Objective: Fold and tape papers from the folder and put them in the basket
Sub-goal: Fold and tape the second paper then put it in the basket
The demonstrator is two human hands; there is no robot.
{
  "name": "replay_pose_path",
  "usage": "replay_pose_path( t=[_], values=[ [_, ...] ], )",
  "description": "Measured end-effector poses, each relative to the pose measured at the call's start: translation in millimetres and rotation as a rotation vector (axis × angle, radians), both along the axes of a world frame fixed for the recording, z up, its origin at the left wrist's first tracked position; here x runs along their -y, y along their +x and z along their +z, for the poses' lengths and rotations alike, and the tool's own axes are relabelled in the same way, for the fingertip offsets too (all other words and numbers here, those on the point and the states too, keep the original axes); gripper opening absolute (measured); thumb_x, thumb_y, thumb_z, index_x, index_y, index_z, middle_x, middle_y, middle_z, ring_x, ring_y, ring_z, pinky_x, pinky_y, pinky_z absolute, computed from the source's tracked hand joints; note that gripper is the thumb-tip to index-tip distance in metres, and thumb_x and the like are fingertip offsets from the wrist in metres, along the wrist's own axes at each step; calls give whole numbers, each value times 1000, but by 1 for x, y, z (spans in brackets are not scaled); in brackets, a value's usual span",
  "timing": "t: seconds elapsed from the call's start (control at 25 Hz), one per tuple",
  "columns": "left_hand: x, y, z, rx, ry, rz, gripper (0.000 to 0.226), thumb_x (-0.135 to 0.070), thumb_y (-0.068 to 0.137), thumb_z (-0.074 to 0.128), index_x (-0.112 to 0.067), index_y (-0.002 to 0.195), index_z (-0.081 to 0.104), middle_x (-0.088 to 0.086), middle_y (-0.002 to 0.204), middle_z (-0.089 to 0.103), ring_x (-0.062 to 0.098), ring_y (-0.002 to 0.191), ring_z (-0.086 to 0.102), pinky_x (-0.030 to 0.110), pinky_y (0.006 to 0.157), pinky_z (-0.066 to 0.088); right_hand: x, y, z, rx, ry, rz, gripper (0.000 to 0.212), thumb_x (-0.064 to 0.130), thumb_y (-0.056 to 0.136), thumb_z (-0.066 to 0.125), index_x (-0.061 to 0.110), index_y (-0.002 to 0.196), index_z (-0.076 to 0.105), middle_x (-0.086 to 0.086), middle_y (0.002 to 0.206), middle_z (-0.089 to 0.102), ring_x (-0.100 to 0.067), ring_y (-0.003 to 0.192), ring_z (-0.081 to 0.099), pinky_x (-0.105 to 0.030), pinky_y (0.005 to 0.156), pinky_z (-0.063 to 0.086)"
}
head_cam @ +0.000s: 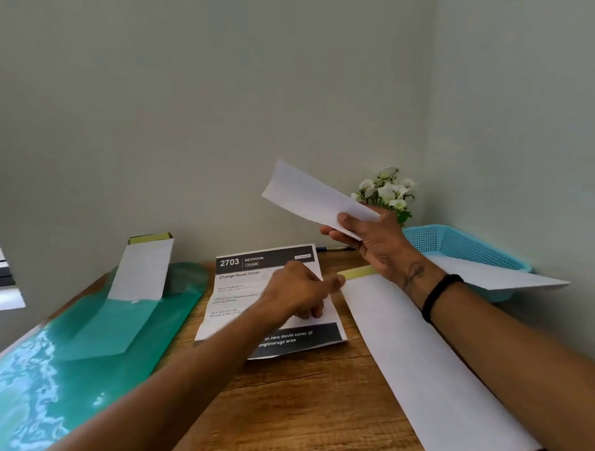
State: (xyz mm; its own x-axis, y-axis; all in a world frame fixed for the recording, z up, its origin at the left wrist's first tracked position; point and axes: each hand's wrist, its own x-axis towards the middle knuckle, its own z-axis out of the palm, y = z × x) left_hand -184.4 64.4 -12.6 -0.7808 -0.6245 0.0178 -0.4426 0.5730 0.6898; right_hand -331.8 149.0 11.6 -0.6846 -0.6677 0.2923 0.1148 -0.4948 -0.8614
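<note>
White folded paper gripped aloft by right hand, left hand seemingly pinching yellow tape over printed sheet

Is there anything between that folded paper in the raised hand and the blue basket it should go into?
Nothing visible blocks it. The right hand holds the folded paper up in the air, just left of the blue basket. A white sheet already lies across the basket's near rim, and the flowers stand behind it.

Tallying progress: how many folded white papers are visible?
4: one in the right hand, one propped on the folder, one long on the table, one across the basket.
</note>
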Motion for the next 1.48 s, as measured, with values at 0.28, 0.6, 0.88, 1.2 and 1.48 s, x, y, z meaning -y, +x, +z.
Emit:
replay_pose_path(
  t=[0.28, 0.6, 0.88, 1.2, 1.48],
  values=[
    [-28, -27, 5, -14, 278, 57, 25, -32, 91, 78, -9, 88, 70, -1, 60, 60, 8, 46, 47, 19, 43, 39, -2, 2, 3, 31, -43, 4, 20, -6, 94, 66, 7, 109, 63, -19, 106, 72, -38, 79, 79, -35, 68, 67],
    [23, 6, 61, -86, 493, 116, 21, -26, 99, 69, -15, 84, 60, -3, 61, 70, 5, 39, 33, 15, 36, 25, -10, -2, 16, 319, -229, 174, 30, -11, 92, 64, -6, 121, 62, -25, 110, 74, -34, 85, 79, -28, 65, 66],
    [105, 58, 145, 205, -31, 105, 29, -36, 101, 64, -18, 121, 71, 4, 111, 75, 21, 96, 71, 35, 91, 58, -10, 19, 21, 267, -141, 255, 31, -8, 92, 66, 1, 121, 62, -23, 116, 70, -32, 87, 80, -32, 72, 66],
    [139, 111, 27, 224, -587, -68, 36, -38, 102, 58, -21, 132, 67, 8, 123, 72, 28, 110, 67, 36, 98, 51, -14, 58, -4, -175, 285, 82, 35, 3, 94, 70, 2, 129, 61, -21, 92, 80, -38, 85, 80, -39, 72, 67],
    [108, 153, 10, 403, -428, -47, 125, -92, 60, 64, -46, 160, 2, -5, 169, 21, 28, 154, 22, 53, 124, 27, -27, 72, -35, -248, 483, -20, 23, 12, 99, 66, 3, 121, 64, -20, 82, 80, -34, 77, 80, -28, 66, 65]
  ],
)
